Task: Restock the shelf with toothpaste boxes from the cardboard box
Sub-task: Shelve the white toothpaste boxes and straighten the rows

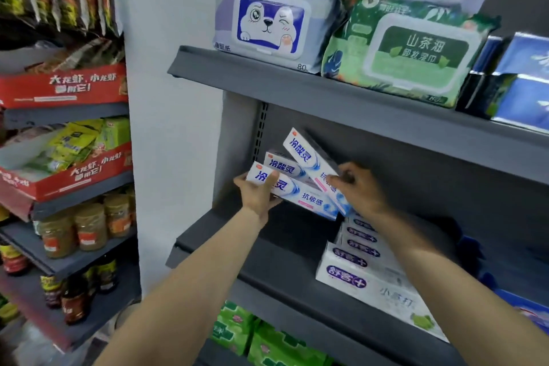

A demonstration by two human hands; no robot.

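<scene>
Three white-and-blue toothpaste boxes hang fanned out above the grey middle shelf (267,249). My left hand (258,196) grips the left end of the lowest box (306,197). My right hand (358,187) pinches the lower end of the top box (303,154), which tilts up to the left. The middle box (282,168) lies between them, mostly covered. On the shelf to the right lies a row of white toothpaste boxes with purple logos (359,273). The cardboard box is out of view.
The upper shelf (297,83) carries wet-wipe packs (264,18) and blue packs (523,80). Green packs (261,336) sit on the shelf below. A second rack at the left (68,217) holds snack cartons, jars and bottles. A white wall separates the two racks.
</scene>
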